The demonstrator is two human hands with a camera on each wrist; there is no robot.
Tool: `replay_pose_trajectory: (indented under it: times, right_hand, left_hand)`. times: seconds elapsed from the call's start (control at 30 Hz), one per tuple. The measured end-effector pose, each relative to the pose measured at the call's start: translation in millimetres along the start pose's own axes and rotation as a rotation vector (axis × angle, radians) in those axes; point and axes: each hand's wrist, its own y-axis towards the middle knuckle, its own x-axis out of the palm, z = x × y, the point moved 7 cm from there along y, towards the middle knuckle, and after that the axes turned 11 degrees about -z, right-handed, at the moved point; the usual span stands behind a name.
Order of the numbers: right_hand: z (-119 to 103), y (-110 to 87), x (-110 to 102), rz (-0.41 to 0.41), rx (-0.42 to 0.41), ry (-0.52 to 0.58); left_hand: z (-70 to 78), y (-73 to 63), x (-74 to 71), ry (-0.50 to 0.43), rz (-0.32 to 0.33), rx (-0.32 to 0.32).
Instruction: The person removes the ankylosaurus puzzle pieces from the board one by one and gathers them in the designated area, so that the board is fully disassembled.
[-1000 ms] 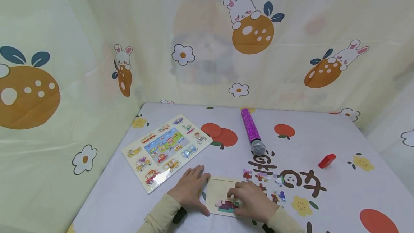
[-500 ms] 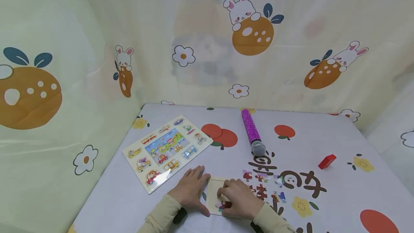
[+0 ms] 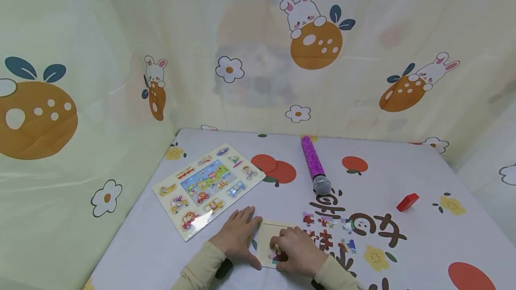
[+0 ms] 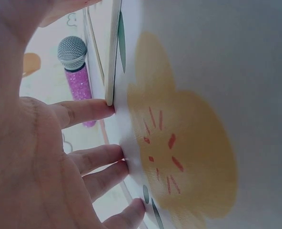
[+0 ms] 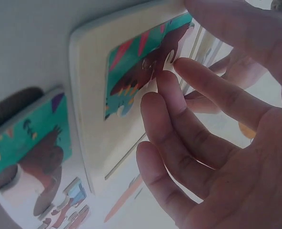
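Note:
A small wooden puzzle tray [image 3: 266, 235] lies flat near the front of the table. Joined jigsaw pieces [image 5: 148, 64], with a brown figure on green, fill part of its recess. My left hand [image 3: 237, 237] rests at the tray's left side, fingers spread; in the left wrist view the index fingertip touches a corner. Over the tray is my right hand [image 3: 300, 250], its fingertips on the pieces and the thumb beside the tray's near edge. It covers much of the tray in the head view. Loose jigsaw pieces [image 3: 325, 238] lie right of the tray.
A large picture board [image 3: 207, 189] with vehicle shapes lies at the left. Behind the tray is a purple glitter microphone [image 3: 312, 158]. A red block [image 3: 408, 202] sits at the right. Printed curtains [image 3: 258, 115] border the table's back.
My right hand has moved left over the tray and now covers more of the assembled pieces. More loose pieces beside it have come into view. My left hand stays where it was.

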Motion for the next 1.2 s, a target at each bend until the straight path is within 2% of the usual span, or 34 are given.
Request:
replay_pose_trajectory:
  times: [0.2,0.9,1.2]
  right_hand:
    - [-0.7,-0.1,0.2,-0.008,0.005,-0.001]
    - [-0.4,-2.1,-0.1,-0.026,0.030,-0.006]
    - [-2.6,-1.1,-1.8,0.007,-0.010,-0.044]
  left_hand:
    - [0.3,-0.8,-1.5,0.005,0.011,0.001]
    - [-0.7,1.2,1.0,-0.033,-0.013,-0.015]
    - [-0.5,2.0,2.1,-0.038,-0.011,-0.012]
